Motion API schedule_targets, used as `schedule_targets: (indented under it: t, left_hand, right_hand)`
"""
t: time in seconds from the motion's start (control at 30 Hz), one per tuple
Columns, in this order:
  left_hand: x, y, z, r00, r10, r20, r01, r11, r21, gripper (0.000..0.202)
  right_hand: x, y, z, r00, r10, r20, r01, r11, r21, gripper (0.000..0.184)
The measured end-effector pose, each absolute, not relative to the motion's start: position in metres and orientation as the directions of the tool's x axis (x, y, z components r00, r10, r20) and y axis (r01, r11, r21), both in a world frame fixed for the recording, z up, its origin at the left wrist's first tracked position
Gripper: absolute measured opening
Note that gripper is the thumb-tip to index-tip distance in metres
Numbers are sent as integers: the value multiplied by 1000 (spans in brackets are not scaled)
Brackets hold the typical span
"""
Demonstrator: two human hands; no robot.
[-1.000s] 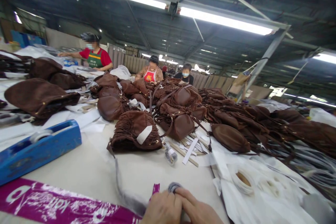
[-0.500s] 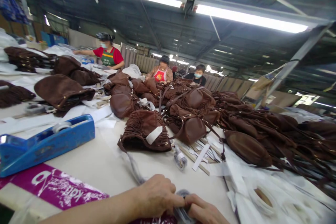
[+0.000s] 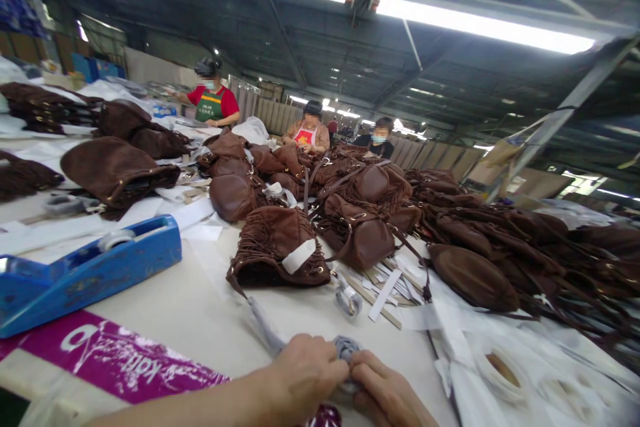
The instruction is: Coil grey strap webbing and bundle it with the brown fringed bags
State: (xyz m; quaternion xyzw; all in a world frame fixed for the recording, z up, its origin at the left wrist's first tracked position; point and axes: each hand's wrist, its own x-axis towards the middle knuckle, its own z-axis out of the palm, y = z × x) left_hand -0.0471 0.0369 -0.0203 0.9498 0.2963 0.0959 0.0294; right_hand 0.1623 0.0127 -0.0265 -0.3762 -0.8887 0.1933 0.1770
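Note:
At the bottom middle, my left hand (image 3: 313, 373) and my right hand (image 3: 385, 387) meet with bent fingers around a coiled strap wrapped in clear plastic (image 3: 346, 347). Both hands grip the bundle, and its lower part is hidden by them. A plastic-wrapped length of strap (image 3: 263, 323) runs from behind my left hand up to a brown fringed bag (image 3: 280, 243). That bag lies on the table with its opening toward me and a white paper tag (image 3: 299, 256) on it. Just beyond my hands sits a small plastic-wrapped coil (image 3: 349, 298).
A blue tape dispenser (image 3: 95, 273) stands at left on a purple printed sheet (image 3: 130, 360). Brown bags (image 3: 360, 233) are heaped across the table. Paper strips (image 3: 385, 295) and a tape roll (image 3: 503, 370) lie at right. Several co-workers (image 3: 213, 100) are at the far side.
My hands have shifted slightly on the plastic-wrapped strap, and more of its coil shows above my fingers. The far-left co-worker has drawn in an outstretched arm.

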Motion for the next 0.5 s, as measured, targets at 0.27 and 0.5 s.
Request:
schedule_targets:
  t: [0.27,0.5]
  left_hand:
    - [-55,52,-13,791,606,82,589,-791,163,26]
    - [-81,38,-24,799,588,125,565,-806,178,17]
  right_hand:
    - [145,29,-27,-610,792,4,741,572,-350,31]
    - [132,35,-45,-726,682,85,587,680,-438,7]
